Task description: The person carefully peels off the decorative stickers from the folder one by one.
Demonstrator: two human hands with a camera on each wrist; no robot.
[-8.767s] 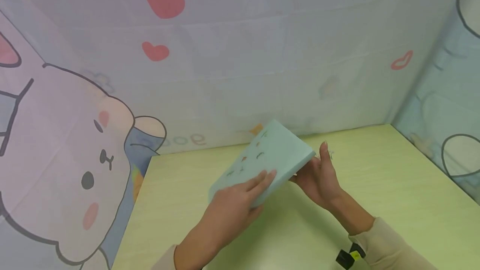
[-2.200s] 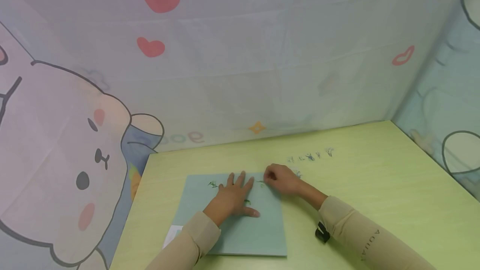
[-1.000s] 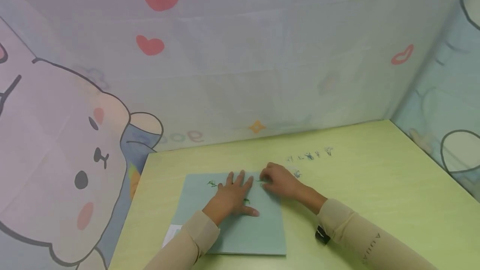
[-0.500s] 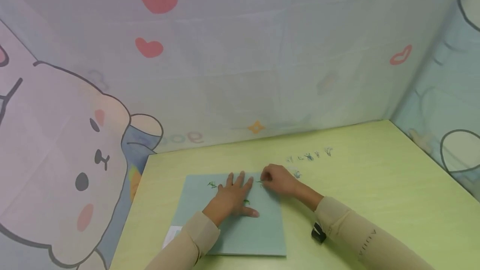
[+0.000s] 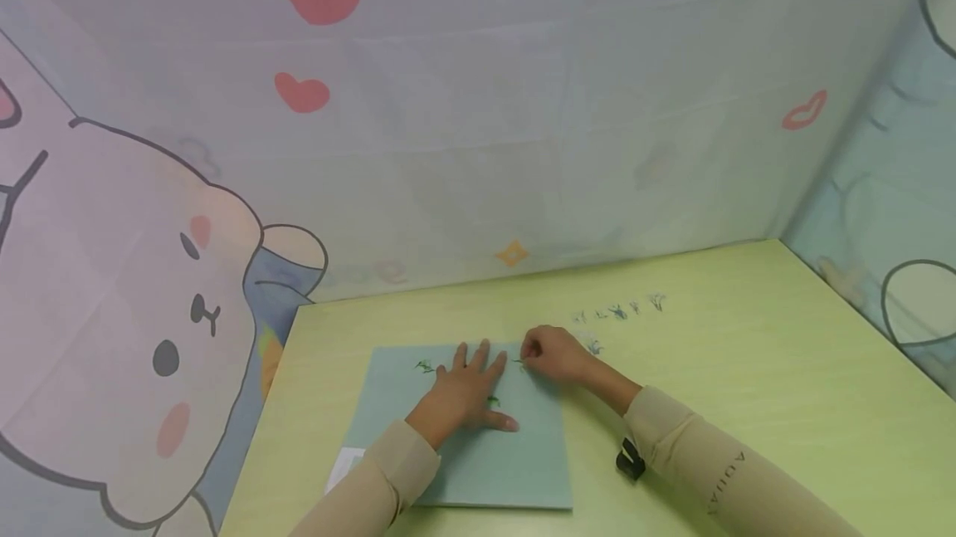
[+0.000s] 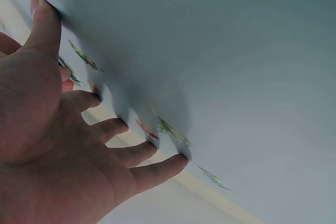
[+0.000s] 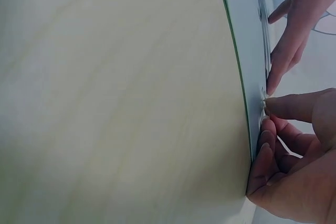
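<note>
Left hand [image 5: 463,397]: spread on board [image 5: 523,471]
Right hand [image 5: 556,354]: pinching sticker [image 5: 518,361] near board's far edge
Right sleeve [image 5: 705,446]: lettering unclear

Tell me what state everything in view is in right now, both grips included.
Pale blue board: lying flat on the table.
Left grip: fingers spread, resting on the board.
Right grip: fingers curled, fingertips at a small green sprig; whether it pinches the sprig is unclear.
Loose floral pieces: lying on the table, apart from the board.
Printed cloth: hanging behind the table, lightly creased.
</note>
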